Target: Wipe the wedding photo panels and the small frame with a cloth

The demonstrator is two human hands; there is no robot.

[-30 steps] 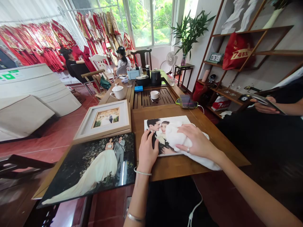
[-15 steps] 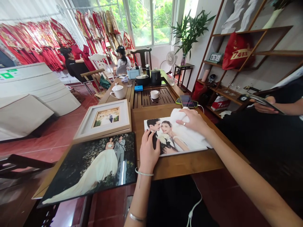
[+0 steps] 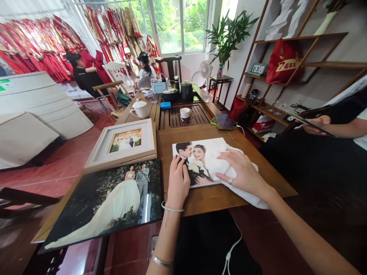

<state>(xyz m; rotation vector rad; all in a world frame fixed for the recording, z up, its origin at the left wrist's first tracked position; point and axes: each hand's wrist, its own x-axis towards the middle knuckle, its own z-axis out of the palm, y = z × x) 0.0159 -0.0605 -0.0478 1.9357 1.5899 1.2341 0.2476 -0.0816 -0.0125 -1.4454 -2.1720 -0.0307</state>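
Right hand (image 3: pixel 243 173), fingers spread and curved, grips a cloth (image 3: pixel 215 160) over a photo's (image 3: pixel 198 165) right side; left hand (image 3: pixel 179 179), loosely open, gripping nothing, rests on its left.

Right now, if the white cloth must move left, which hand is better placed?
Probably the right hand: it holds the white cloth at the right side of the photo panel. The left hand is on the panel's left side, apart from the cloth.

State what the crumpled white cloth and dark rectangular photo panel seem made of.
Crumpled white cloth: matte, probably towelling, from its soft, thick folds. Dark rectangular photo panel: glossy, given the bright reflected streak; perhaps glass or acrylic facing, unclear which.
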